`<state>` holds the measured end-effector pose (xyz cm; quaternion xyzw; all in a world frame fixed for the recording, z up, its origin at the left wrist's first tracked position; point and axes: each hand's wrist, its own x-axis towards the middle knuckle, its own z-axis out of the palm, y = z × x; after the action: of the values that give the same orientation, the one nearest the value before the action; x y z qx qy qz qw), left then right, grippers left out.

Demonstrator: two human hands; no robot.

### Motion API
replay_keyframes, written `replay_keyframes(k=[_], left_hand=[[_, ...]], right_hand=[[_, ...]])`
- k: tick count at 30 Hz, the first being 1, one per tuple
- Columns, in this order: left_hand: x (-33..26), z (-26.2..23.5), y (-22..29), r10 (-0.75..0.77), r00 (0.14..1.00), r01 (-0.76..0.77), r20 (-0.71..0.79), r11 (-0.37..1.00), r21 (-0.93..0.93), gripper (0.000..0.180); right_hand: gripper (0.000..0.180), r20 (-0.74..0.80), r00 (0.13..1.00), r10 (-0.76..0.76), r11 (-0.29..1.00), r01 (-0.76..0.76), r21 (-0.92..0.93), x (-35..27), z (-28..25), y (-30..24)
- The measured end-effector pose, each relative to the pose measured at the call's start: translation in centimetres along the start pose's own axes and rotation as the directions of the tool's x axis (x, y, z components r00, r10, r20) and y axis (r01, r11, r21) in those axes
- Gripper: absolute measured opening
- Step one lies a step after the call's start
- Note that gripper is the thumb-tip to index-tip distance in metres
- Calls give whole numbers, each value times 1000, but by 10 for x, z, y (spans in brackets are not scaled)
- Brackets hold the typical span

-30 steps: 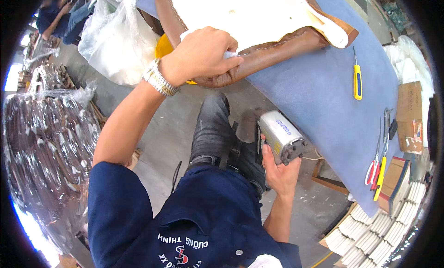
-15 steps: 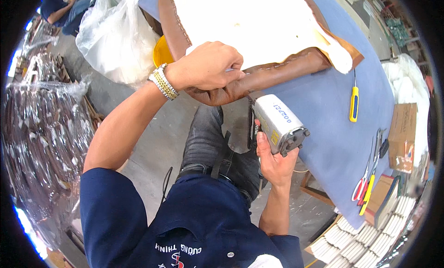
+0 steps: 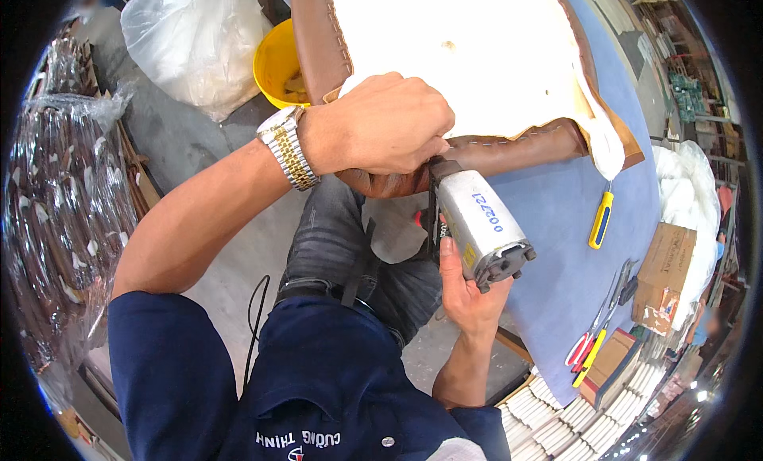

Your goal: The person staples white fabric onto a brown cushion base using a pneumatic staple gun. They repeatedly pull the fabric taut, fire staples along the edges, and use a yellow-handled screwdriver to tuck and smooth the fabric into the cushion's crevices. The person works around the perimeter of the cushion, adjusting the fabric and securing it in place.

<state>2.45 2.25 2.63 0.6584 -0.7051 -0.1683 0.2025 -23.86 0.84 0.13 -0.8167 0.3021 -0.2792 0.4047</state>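
The left hand (image 3: 388, 125) hides its own fingertips, so how they meet the brown cover (image 3: 520, 149) cannot be told. The right hand (image 3: 474, 296) has most of its fingers hidden behind the staple gun (image 3: 483, 211), whose nose tip is hidden too. The picture's far edge cuts off the white padding (image 3: 461, 71); the padding's right flap hides most of the screwdriver (image 3: 602, 222) blade. The cover partly blocks the yellow bucket (image 3: 273, 62) at far left.
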Motion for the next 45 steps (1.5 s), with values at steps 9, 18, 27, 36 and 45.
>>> replay_keyframes(k=[9,18,27,36,45], left_hand=[[2,9,-14,75,993,-70,-91,996,57,26],[-26,-29,-3,115,765,-96,-634,993,64,28],[-43,10,-25,13,753,30,-658,998,55,33],[-16,1,1,-254,716,96,-650,958,-269,55],[55,86,147,-238,860,-153,-452,724,-673,45]], right_hand=[[20,-10,1000,10,999,-10,-46,17,10,-19],[25,-69,985,157,982,-148,116,-63,-8,1],[25,10,845,534,777,-496,389,-163,-12,17],[34,34,845,533,801,-518,300,-185,5,46],[43,64,840,539,799,-534,277,-170,-1,58]])
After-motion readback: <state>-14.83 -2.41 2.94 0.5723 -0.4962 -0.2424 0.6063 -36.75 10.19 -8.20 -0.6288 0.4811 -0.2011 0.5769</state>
